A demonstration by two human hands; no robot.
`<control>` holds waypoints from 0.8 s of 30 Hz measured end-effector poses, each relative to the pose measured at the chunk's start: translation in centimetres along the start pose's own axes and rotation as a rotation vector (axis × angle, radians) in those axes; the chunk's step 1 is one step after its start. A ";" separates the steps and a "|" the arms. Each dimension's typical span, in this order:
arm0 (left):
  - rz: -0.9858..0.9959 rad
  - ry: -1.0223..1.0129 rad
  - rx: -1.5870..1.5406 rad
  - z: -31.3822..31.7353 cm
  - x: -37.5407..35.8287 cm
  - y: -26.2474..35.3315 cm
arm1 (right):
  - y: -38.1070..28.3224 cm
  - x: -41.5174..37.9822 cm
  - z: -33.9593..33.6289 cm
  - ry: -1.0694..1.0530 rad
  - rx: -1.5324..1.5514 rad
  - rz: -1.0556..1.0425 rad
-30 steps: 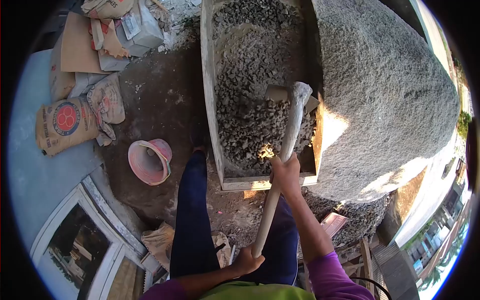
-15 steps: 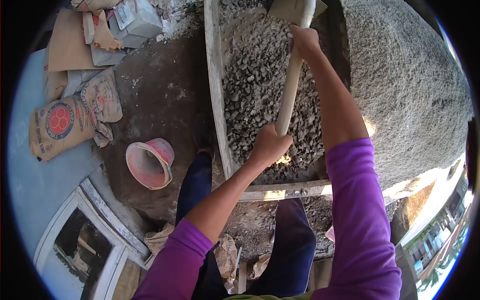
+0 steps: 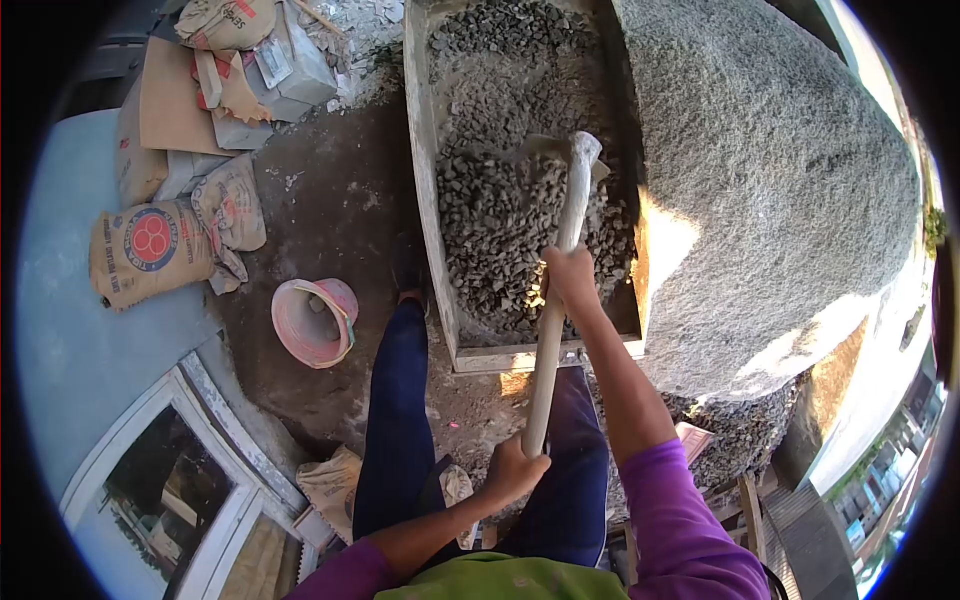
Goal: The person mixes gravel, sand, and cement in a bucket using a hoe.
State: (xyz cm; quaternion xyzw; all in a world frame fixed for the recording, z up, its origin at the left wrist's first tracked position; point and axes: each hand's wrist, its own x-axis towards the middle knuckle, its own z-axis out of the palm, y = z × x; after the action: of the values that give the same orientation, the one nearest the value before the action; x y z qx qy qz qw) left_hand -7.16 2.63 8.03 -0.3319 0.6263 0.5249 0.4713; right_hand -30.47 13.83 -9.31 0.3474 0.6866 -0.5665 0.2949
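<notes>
A hoe [image 3: 549, 370] with a pale wooden handle slants up the middle of the head view. My left hand [image 3: 517, 471] is wrapped round the lower end of its handle, in front of my legs. Farther up, my right hand [image 3: 571, 277] is closed round the same handle. The hoe's head lies among the gravel [image 3: 490, 210] inside a long mixing trough [image 3: 428, 190]; its blade is partly hidden in the grey stones and wet-looking mix.
A large pile of grey sand [image 3: 770, 200] rises right of the trough. On the left are a pink bucket [image 3: 295, 328], a cement bag [image 3: 130, 255], stacked boxes and cardboard [image 3: 180, 100], and a white window frame [image 3: 185, 375]. More gravel lies at lower right.
Both my hands have drawn the hoe down toward my body. Its head has moved from the trough's far part to nearer the middle, among the gravel. The view has shifted a little.
</notes>
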 end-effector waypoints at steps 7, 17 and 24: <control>0.172 -0.043 0.083 -3.4 -2.4 -1.6 | -6.9 -7.0 0.0 0.048 0.143 -0.133; 0.318 0.068 -0.124 -15.2 22.5 15.9 | -20.4 23.2 12.2 0.055 -0.097 -0.262; 0.097 0.067 -0.607 -7.9 15.7 5.5 | -10.9 15.9 15.3 -0.052 -0.534 -0.164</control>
State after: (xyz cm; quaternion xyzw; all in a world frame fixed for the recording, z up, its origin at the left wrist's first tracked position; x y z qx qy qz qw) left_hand -19.39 -2.51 -4.80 -0.4445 0.4712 0.6986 0.3040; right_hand -48.49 -0.22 -18.59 0.1860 0.8295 -0.3964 0.3467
